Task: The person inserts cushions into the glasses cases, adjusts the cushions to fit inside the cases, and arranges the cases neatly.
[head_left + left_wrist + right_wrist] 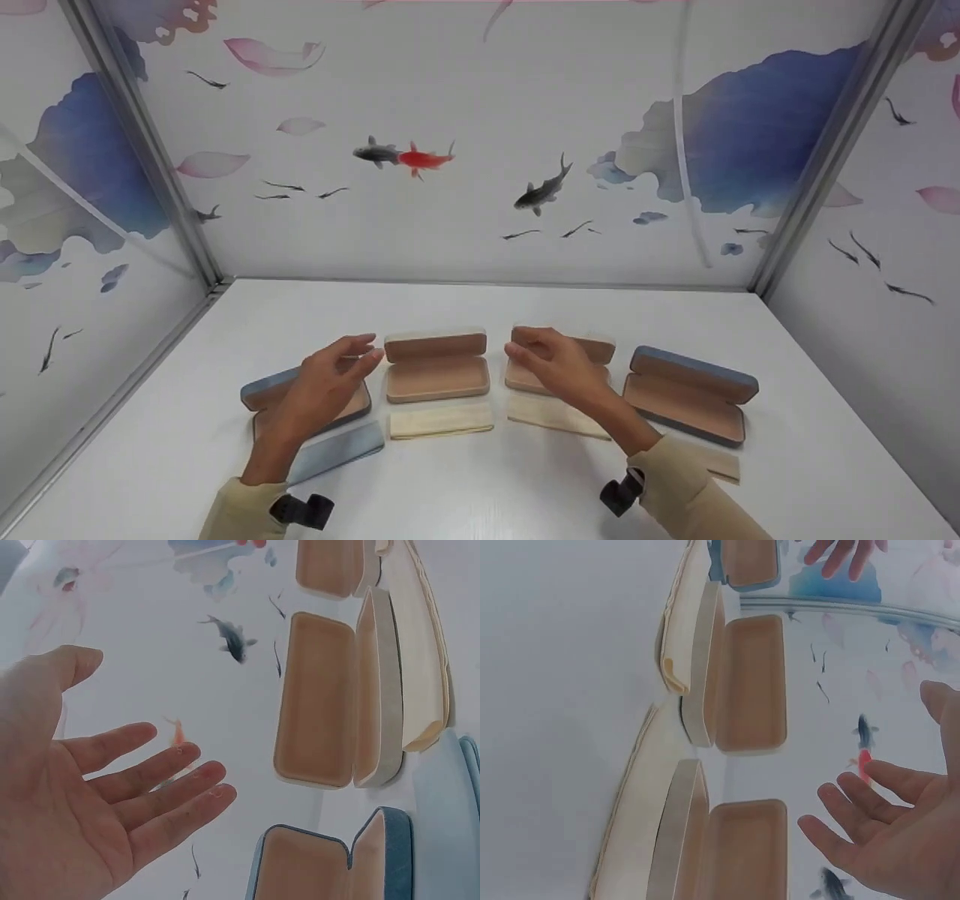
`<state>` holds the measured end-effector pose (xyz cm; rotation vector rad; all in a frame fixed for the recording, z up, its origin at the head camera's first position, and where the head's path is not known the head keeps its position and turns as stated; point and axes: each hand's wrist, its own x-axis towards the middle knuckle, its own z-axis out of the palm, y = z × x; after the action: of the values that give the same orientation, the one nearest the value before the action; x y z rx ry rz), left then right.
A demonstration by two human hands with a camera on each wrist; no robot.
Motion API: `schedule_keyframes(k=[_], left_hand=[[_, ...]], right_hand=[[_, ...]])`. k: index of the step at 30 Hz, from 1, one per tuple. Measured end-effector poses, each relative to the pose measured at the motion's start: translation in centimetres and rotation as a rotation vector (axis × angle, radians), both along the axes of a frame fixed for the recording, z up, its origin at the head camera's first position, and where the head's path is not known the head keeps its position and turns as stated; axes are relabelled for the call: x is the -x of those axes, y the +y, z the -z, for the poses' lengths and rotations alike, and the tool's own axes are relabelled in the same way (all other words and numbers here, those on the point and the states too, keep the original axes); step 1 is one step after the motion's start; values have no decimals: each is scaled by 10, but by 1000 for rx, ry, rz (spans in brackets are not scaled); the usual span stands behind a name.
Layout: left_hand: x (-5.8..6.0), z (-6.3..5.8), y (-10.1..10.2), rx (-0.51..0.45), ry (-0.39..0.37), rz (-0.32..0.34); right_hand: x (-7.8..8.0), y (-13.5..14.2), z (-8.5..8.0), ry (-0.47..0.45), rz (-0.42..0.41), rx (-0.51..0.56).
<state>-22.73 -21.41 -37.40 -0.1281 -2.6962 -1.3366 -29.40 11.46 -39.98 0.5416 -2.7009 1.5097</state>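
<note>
My left hand (319,394) hovers over the far-left blue eyeglass case (271,388), its fingers extended and holding nothing. In the left wrist view that palm shows bare, with the thumb spread apart. Over the right-hand cream eyeglass case (598,350) is my right hand (559,367), fingers relaxed and nothing between them. Both cases stand with lids raised, showing tan linings, and the hands partly cover them. Between the hands sits another opened cream eyeglass case (437,380). A folded blue cloth (337,452) lies in front of the left blue case.
At the far right stands another opened blue eyeglass case (686,409), with a folded beige cloth (721,463) before it, partly behind the right sleeve. Folded cream cloths (442,421) lie before the middle cases. Printed panels (465,240) wall in the white table (480,495).
</note>
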Motion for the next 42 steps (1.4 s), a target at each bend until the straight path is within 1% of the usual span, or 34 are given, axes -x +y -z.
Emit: schedule_keyframes(k=[3, 6, 10, 14, 18, 21, 24, 28, 31, 38, 42], left_hand=[[-6, -1, -4, -35, -18, -23], [-9, -2, -8, -108, -40, -28], [-12, -1, -15, -168, -72, -32], [-13, 2, -22, -139, -101, -38], [-15, 5, -33, -124, -138, -24], [-16, 8, -43, -153, -170, -17], [-18, 13, -51, -195, -212, -33], [-21, 19, -60, -215, -261, -72], [-23, 23, -68, -204, -279, -100], [-27, 27, -81, -189, -318, -174], [-30, 33, -89, -184, -347, -206]], right_hand=[[-3, -6, -1, -8, -52, 51], [-5, -12, -1, -17, -99, 91], [-7, -22, 0, -73, -142, 155], [-13, -33, 4, -138, -173, 219], [-22, -48, 6, -167, -224, 245], [-29, -61, 5, -187, -274, 272], [-34, -72, 3, -213, -302, 302], [-38, -87, 4, -241, -312, 329], [-38, -98, 6, -269, -309, 354], [-38, -121, 13, -369, -254, 375], [-36, -130, 18, -389, -237, 362]])
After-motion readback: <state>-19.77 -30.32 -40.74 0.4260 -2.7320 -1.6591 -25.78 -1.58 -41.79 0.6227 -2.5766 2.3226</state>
